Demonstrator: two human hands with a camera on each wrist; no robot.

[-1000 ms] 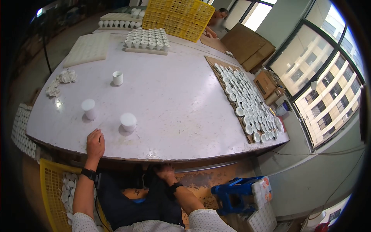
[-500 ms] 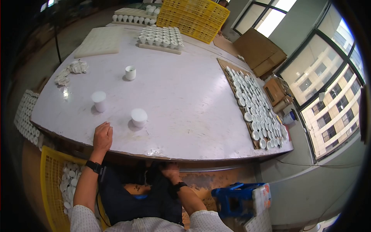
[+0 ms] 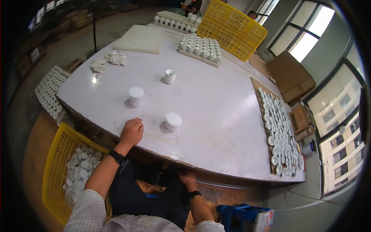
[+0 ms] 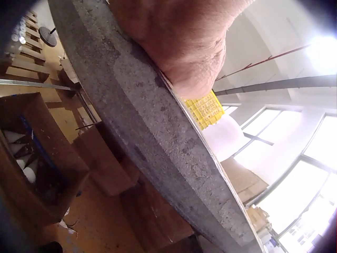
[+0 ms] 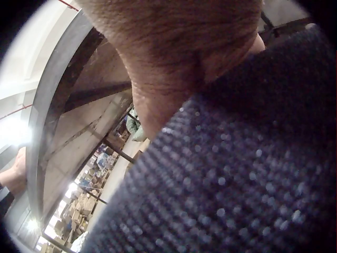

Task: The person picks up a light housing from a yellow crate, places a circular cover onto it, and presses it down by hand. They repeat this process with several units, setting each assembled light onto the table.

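Note:
My left hand [image 3: 132, 132] rests on the near edge of the white table [image 3: 216, 127], fingers loosely bent and holding nothing. Just beyond it stands a white cup-shaped piece with a flat round top [image 3: 136, 96], and a second such piece [image 3: 173, 121] is to its right. Farther back is a small white cup [image 3: 169, 76], its mouth uncovered. Below the tabletop, my right hand [image 3: 187, 178] lies on the dark trouser leg [image 5: 231, 174]; its fingertips are mostly hidden. The left wrist view shows the left hand [image 4: 184, 47] over the table's edge.
A yellow crate [image 3: 58, 170] of white discs stands by my left leg. Rows of small white cups cover a cardboard sheet [image 3: 257, 83] at the right. At the back are a tray of white cups [image 3: 201, 57], a pale board [image 3: 139, 38], a crumpled cloth [image 3: 108, 61] and stacked yellow crates [image 3: 232, 29].
The head view has swung to the left, so the table and its things appear farther right. Both hands stay where they were, and the white pieces have not moved on the table.

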